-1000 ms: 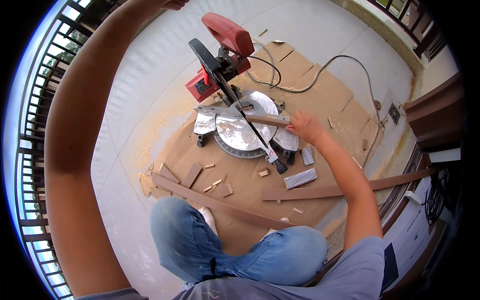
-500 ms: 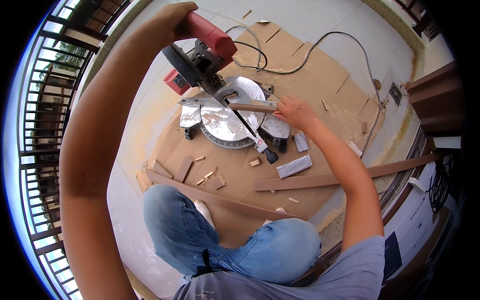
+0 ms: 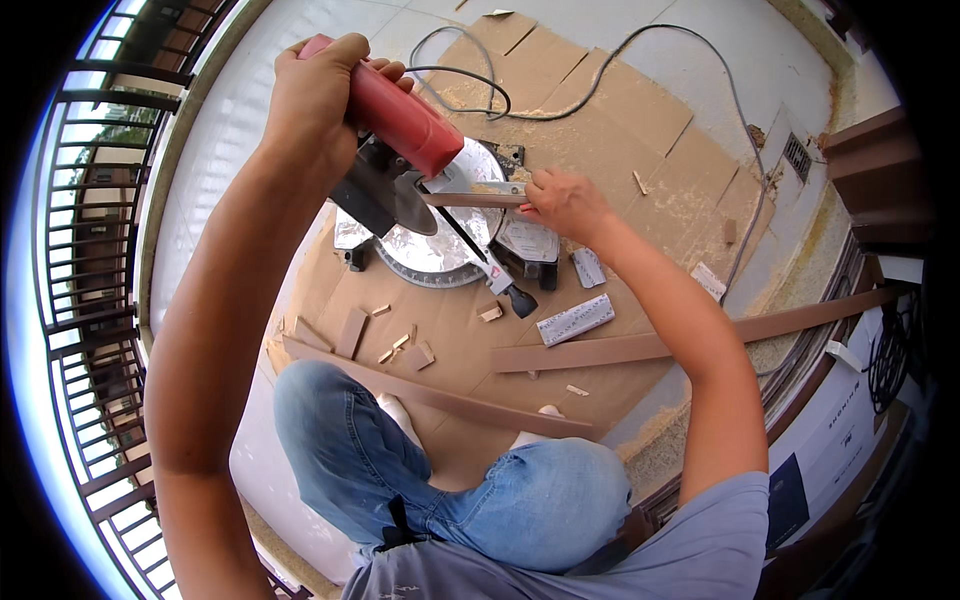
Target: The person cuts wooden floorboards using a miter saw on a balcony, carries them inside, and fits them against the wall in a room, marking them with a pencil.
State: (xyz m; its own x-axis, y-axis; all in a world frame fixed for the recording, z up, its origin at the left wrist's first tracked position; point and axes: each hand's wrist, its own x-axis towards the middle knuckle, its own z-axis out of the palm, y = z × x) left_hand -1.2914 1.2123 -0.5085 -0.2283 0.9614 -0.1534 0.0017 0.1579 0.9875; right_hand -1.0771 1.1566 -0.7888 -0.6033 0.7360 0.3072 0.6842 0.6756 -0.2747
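Note:
My left hand (image 3: 325,95) is wrapped round the red handle (image 3: 405,120) of a miter saw, at the upper left of the view. The saw's blade (image 3: 410,208) shows below the handle, over the round silver turntable (image 3: 430,258). My right hand (image 3: 565,203) grips the right end of a narrow brown board (image 3: 475,200), which lies across the saw base along the metal fence. The board's left end reaches close to the blade; whether the two touch I cannot tell. A black-knobbed arm (image 3: 510,290) juts from the turntable toward me.
Flattened cardboard (image 3: 640,130) with sawdust lies under the saw. Two long brown planks (image 3: 440,390) (image 3: 640,340), several offcuts (image 3: 352,332) and wrapped blocks (image 3: 576,320) lie nearer me. A black cable (image 3: 690,33) loops behind. A dark railing (image 3: 95,250) runs along the left.
My left hand has pulled the saw head downward and toward me, so the blade now shows over the turntable. My right hand keeps hold of the board; the whole view has shifted slightly.

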